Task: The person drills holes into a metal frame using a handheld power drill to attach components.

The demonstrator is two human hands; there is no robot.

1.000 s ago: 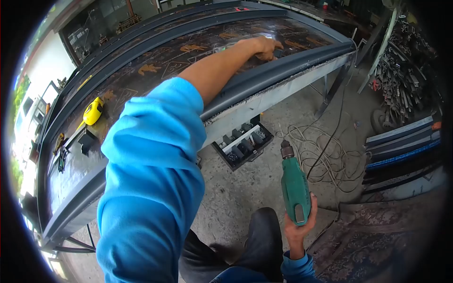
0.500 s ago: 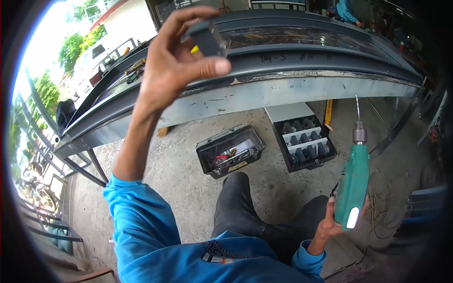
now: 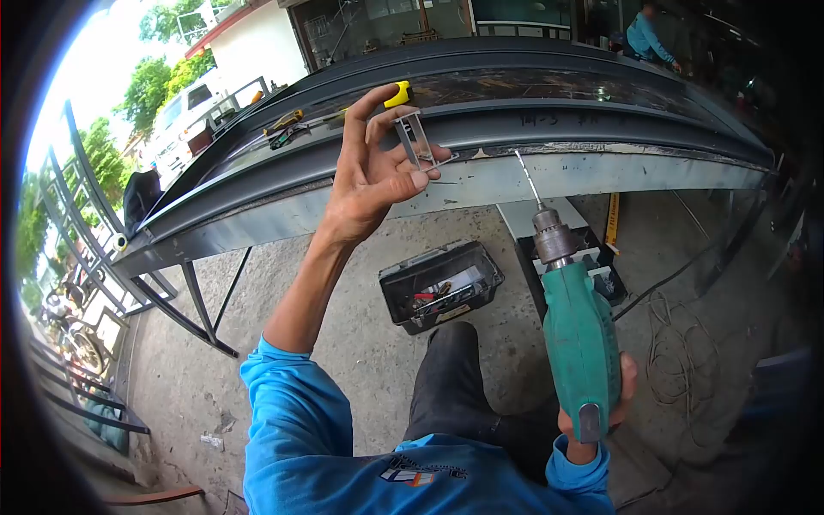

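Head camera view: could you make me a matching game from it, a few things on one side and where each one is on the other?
Things:
1. green drill
2. small metal bracket
3. open toolbox
4. yellow tape measure

Places:
A. on the concrete floor, below the frame
B. gripped in the right hand, bit pointing up
C. lying on top of the long dark metal frame
D. pinched in the raised left hand

Pairs: 1-B, 2-D, 3-A, 4-C
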